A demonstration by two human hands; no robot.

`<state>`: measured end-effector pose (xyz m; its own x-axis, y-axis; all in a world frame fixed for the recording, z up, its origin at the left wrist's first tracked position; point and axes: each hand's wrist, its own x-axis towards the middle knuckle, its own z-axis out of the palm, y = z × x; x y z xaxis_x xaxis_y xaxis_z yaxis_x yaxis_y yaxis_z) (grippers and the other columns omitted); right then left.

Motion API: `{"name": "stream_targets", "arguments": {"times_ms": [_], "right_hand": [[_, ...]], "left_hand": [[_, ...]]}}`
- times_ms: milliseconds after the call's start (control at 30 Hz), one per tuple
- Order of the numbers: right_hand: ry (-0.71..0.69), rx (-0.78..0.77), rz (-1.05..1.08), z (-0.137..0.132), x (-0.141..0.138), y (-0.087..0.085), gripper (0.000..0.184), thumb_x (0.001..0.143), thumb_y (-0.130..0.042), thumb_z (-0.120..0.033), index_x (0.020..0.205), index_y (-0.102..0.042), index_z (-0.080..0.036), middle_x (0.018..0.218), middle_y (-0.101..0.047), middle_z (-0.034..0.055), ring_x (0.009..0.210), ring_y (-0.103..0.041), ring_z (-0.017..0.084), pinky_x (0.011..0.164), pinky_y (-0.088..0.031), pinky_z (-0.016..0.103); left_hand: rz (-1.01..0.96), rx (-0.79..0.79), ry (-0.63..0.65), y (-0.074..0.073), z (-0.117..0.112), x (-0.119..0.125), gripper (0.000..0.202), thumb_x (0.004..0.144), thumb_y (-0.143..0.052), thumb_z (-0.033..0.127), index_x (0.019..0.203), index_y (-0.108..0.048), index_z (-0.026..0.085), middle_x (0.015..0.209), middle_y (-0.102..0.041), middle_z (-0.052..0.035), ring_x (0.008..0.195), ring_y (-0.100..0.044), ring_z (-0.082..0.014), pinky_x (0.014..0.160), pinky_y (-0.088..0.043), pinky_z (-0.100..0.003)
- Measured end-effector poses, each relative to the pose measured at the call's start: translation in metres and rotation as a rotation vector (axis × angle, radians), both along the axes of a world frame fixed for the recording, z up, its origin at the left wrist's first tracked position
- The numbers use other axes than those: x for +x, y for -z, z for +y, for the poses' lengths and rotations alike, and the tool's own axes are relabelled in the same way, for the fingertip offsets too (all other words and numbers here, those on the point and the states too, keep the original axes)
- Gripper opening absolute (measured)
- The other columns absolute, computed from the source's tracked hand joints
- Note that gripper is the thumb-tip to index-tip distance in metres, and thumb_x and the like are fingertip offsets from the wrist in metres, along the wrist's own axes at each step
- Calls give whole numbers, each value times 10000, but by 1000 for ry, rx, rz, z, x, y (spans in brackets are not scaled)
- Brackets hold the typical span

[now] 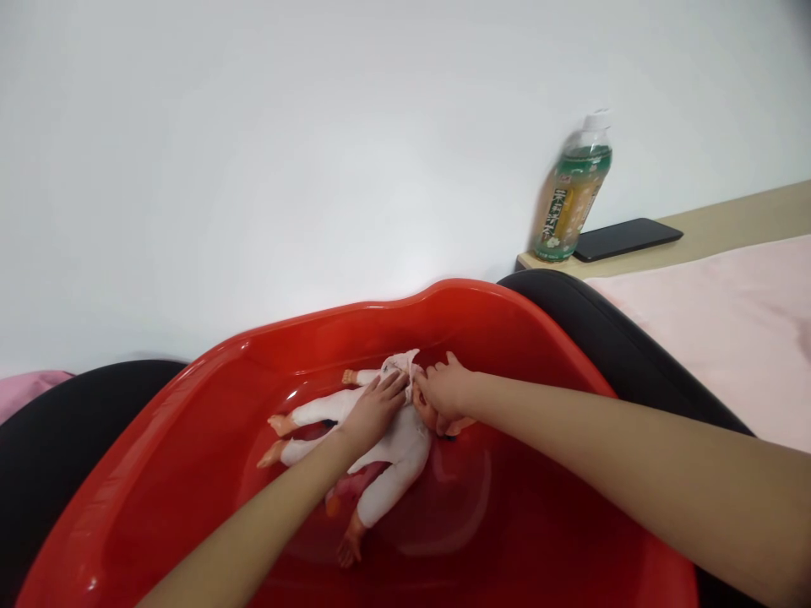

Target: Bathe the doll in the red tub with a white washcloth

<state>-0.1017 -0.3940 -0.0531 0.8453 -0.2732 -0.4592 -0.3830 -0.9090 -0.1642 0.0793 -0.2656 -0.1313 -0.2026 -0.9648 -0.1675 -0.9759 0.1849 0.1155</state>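
Note:
A baby doll (pixel 405 452) in white clothes lies on its back in a red plastic tub (pixel 209 422), its feet pointing left and its head to the right. My left hand (pixel 378 411) rests on the doll's chest with the fingers stretched toward its collar. Curled at the doll's neck and head is my right hand (pixel 445 388), which covers most of the face and grips the doll there. The exact pinch point is hidden. Below the doll's body a pink-red object (pixel 358 484) with an orange part shows; its kind is unclear.
Black padded surfaces (pixel 608 346) flank the tub. At the right, a green-labelled drink bottle (pixel 574 198) and a dark phone (pixel 627 239) stand and lie on a wooden ledge (pixel 728 215), beside pink cloth (pixel 728 312). A white wall (pixel 253 152) rises behind the tub.

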Motion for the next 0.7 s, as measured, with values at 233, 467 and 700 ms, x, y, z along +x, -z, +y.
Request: {"name": "stream_targets", "arguments": {"times_ms": [233, 467, 700], "right_hand": [[-18, -49, 99, 7, -1, -15, 1100, 723, -897, -505, 1624, -408, -107, 1508, -548, 275, 1356, -544, 417, 1230, -309, 651], [5, -43, 77, 3, 0, -3, 1094, 693, -894, -529, 1583, -434, -89, 1465, -569, 270, 1337, -552, 423, 1206, -320, 647], [54, 2, 17, 2, 0, 1, 1029, 622, -917, -434, 1509, -523, -92, 1400, -608, 271, 1291, -580, 437, 1183, -332, 654]], "left_hand": [[-97, -10, 75, -5, 25, 32, 546, 1051, -444, 116, 1569, -536, 263, 1739, -359, -55, 1635, -270, -306, 1309, -290, -568], [-147, 50, -8, -3, 63, 79, 403, 1091, -434, 209, 1425, -659, 185, 1552, -607, -100, 1558, -411, -282, 1329, -266, -467], [-150, 136, -169, 2, 107, 133, 436, 1067, -436, 210, 1436, -668, 208, 1568, -596, -106, 1566, -409, -286, 1311, -308, -469]]}}
